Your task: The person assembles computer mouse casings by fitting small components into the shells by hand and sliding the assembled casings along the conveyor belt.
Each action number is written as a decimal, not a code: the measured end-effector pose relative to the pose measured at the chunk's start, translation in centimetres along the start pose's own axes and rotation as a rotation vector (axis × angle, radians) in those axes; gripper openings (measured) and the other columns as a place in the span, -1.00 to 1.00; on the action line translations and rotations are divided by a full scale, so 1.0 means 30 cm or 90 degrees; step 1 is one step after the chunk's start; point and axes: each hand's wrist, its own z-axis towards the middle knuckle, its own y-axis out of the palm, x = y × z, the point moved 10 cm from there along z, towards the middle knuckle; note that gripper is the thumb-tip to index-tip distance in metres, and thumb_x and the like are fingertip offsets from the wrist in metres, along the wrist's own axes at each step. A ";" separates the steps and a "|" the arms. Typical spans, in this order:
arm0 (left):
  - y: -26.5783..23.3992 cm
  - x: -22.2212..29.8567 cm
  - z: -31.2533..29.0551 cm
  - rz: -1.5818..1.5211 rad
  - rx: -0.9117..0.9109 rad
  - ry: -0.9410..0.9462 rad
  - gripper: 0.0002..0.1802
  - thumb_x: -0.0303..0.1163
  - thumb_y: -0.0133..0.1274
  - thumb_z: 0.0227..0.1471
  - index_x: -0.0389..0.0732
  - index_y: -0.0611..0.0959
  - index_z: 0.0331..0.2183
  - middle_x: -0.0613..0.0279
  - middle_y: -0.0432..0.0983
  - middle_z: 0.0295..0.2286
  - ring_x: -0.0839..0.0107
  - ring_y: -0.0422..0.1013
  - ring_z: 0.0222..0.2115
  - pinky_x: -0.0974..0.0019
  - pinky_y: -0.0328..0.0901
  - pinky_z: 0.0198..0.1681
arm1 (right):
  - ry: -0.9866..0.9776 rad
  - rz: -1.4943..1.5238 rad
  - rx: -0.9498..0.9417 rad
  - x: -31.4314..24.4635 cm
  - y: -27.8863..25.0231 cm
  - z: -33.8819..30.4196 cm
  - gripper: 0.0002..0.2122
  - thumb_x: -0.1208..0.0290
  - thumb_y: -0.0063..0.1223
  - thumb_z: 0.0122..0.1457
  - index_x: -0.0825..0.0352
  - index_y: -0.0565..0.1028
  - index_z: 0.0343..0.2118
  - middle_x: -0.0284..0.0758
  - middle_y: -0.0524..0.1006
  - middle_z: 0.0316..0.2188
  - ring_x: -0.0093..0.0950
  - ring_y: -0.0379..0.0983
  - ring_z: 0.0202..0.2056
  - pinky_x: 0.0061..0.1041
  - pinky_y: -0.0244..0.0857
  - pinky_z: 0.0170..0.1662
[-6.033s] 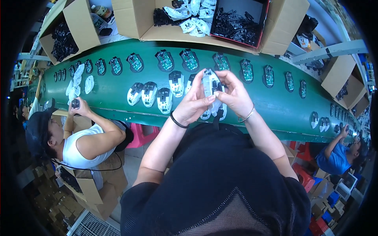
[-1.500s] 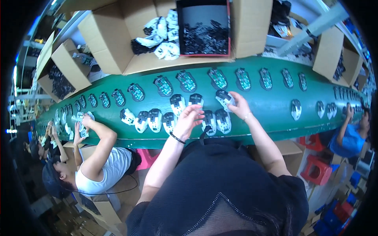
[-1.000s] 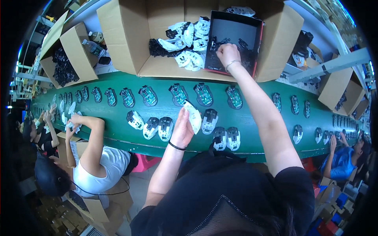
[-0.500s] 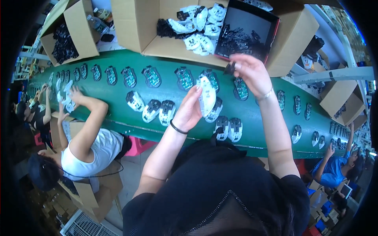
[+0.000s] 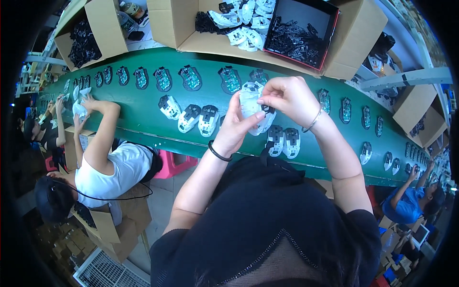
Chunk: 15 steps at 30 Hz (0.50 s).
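Note:
A white computer-mouse shell (image 5: 249, 101) is held tilted above the green work surface, its hollow inner side up. My left hand (image 5: 233, 128) grips it by its left and lower edges, thumb across the near end. My right hand (image 5: 290, 97) is closed in a pinch against the shell's right side. The small black plastic part it carried a moment ago is hidden by the fingers. Beneath and around my hands lie black-and-white mouse shells (image 5: 208, 120). Beyond them stand mouse bases with green circuit boards (image 5: 230, 80) in a row.
Across the green bench (image 5: 143, 107), a cardboard box (image 5: 224, 46) holds white shells (image 5: 246, 36) and a black tray (image 5: 319, 60) of small black parts. Another box (image 5: 109, 36) stands far left. A co-worker in white (image 5: 112, 167) sits left; another in blue (image 5: 404, 203) sits far right.
My right hand has come down from near the black tray with a small black part and now meets the shell. The shell has turned in my left hand. The whole view has shifted slightly.

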 end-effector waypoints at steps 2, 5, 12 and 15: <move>0.000 -0.001 -0.007 -0.013 -0.001 -0.016 -0.27 -0.51 0.15 -0.12 -0.15 0.16 0.05 0.30 0.28 -0.13 0.52 0.26 -0.14 0.41 0.25 -0.20 | -0.035 -0.001 0.021 -0.026 0.008 -0.002 -0.84 0.43 0.21 -0.07 0.44 0.50 -0.53 -0.32 0.50 -0.66 -0.70 0.39 -0.59 -0.66 0.29 -0.50; -0.007 -0.010 -0.013 -0.052 0.003 -0.033 -0.23 -0.56 0.17 -0.17 -0.16 0.15 0.06 0.28 0.26 -0.12 0.49 0.26 -0.12 0.40 0.25 -0.17 | 0.017 0.128 0.092 0.007 0.012 -0.017 -0.85 0.45 0.21 -0.06 0.42 0.50 -0.55 -0.36 0.51 -0.64 -0.73 0.39 -0.57 -0.67 0.29 -0.50; 0.017 0.029 -0.009 -0.074 -0.058 -0.017 -0.22 -0.60 0.14 -0.19 -0.17 0.14 0.06 0.23 0.25 -0.10 0.43 0.24 -0.07 0.32 0.22 -0.04 | -0.072 0.122 0.196 -0.026 -0.006 -0.044 -0.81 0.40 0.27 -0.14 0.38 0.49 -0.53 -0.40 0.41 -0.77 -0.69 0.30 -0.71 -0.67 0.21 -0.61; 0.013 0.021 -0.012 -0.132 -0.064 -0.045 -0.20 -0.60 0.14 -0.20 -0.17 0.12 0.07 0.23 0.25 -0.09 0.42 0.24 -0.06 0.33 0.22 -0.03 | 0.049 0.113 0.165 0.010 0.018 -0.052 -0.74 0.48 0.23 -0.08 0.39 0.45 -0.30 -0.45 0.46 -0.50 -0.73 0.34 -0.48 -0.73 0.26 -0.42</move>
